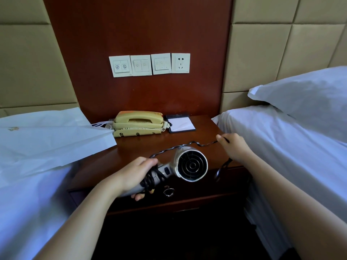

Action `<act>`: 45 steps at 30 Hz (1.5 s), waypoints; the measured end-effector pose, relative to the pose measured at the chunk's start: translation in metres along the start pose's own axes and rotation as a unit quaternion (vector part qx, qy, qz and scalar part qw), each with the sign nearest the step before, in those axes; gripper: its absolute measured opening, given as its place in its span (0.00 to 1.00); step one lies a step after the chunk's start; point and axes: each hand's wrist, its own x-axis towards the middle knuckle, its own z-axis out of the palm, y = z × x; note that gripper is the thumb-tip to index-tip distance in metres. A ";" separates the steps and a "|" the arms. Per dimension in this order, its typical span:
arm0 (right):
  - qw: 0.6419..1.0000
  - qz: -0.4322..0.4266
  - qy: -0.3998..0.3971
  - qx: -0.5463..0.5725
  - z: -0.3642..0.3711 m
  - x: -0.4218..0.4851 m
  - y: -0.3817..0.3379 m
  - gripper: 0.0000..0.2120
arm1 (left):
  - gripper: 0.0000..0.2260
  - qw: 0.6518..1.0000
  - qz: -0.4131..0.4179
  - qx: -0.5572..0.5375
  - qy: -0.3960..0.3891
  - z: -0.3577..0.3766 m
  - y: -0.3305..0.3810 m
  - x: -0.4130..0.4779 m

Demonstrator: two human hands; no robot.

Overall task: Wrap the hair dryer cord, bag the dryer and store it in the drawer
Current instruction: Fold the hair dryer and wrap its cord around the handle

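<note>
A silver hair dryer (189,164) hovers over the front edge of the wooden nightstand (202,136), its round rear grille facing me. My left hand (131,175) grips its handle, where a few turns of the black cord (169,150) are wound. The cord runs up over the dryer body to my right hand (232,147), which pinches it to the right; a loop hangs down below that hand. A white bag (47,139) lies on the left bed, its corner reaching onto the nightstand. The drawer front with a ring pull (169,192) is below the dryer, closed.
A beige telephone (139,123) and a notepad in a black holder (181,123) stand at the back of the nightstand. Wall switches and a socket (180,63) are above. White beds flank both sides, with a pillow (304,96) on the right.
</note>
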 end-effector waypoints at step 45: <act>0.932 -0.190 -0.301 0.072 0.003 -0.078 -0.059 0.20 | 0.22 0.967 -0.055 0.152 0.198 -0.013 -0.016 0.010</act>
